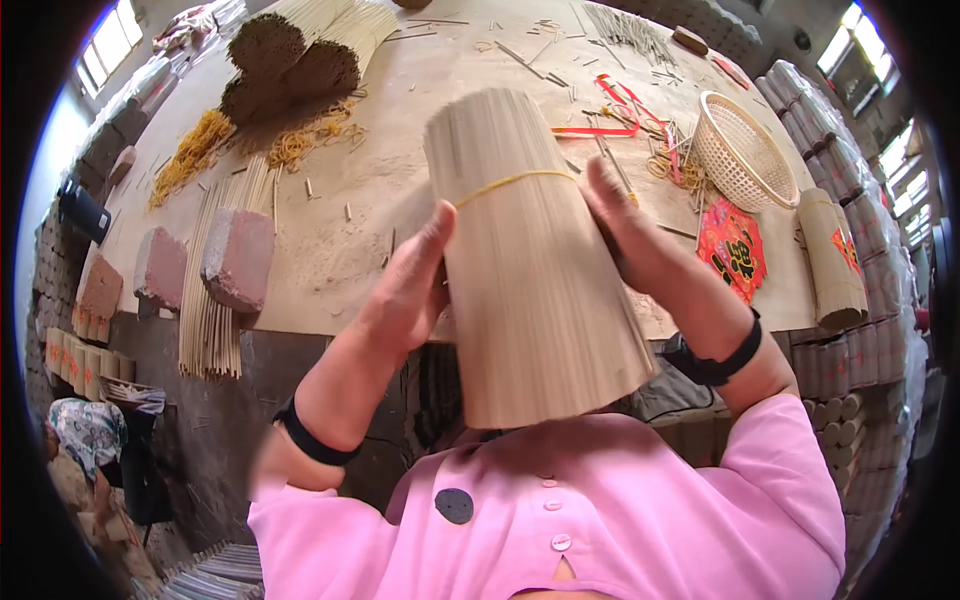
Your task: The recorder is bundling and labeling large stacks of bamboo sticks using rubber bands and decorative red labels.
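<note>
A thick bundle of incense sticks [540, 310], pale tan, stands tilted before my chest, its lower end over the table's near edge. One yellow rubber band [515, 183] circles it near the upper part. My left hand [408, 285] presses on its left side, thumb up along the sticks and fingers partly hidden behind. On the opposite side my right hand [635, 228] grips it, thumb pointing up beside the band. A red decorated paper [733, 250] lies on the table beyond my right forearm.
Larger stick bundles [290, 75] lie at the far left, near heaped yellow rubber bands [195, 155]. Bricks [238, 260] weigh down loose sticks [205, 325]. A woven basket [715, 160], red ribbon [630, 110] and finished bundle [832, 260] are on the right. Another person [90, 435] sits lower left.
</note>
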